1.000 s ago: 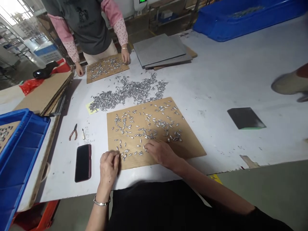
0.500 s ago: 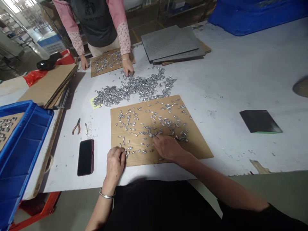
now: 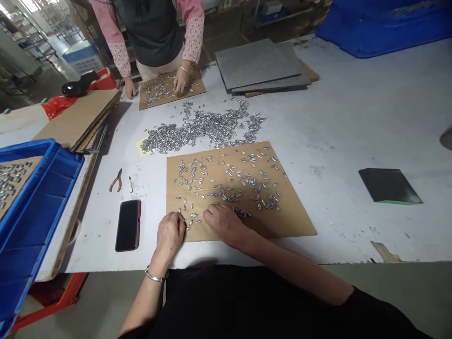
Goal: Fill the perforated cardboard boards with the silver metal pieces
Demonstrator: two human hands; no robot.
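Note:
A sheet of brown cardboard [image 3: 294, 221] lies on the table before me, scattered with small silver spindle-shaped metal pieces [image 3: 191, 178]. My left hand [image 3: 170, 235] rests at its near left corner, fingers curled together; whatever they grip is hidden. Over the sheet's near part is my right hand [image 3: 224, 225], its fingertips pinched down close to the cardboard, with any piece between them out of sight. Several metal pieces lie between the two hands and beside the right wrist. Beyond the sheet spreads a large heap of the same pieces [image 3: 215, 125].
Left of the sheet are a phone [image 3: 127, 226], pliers [image 3: 116, 180] and a small white-handled tool [image 3: 130, 184]. A blue crate [image 3: 65, 174] stands at far left. Opposite, a co-worker's hand [image 3: 181, 81] is over another cardboard sheet [image 3: 146, 101]. Grey boards [image 3: 257, 63] and a dark block [image 3: 390, 185] lie rightward.
My right hand has moved left across the cardboard, nearer my left hand, which stays at the corner. The co-worker's hand has gone from the heap back onto the far sheet.

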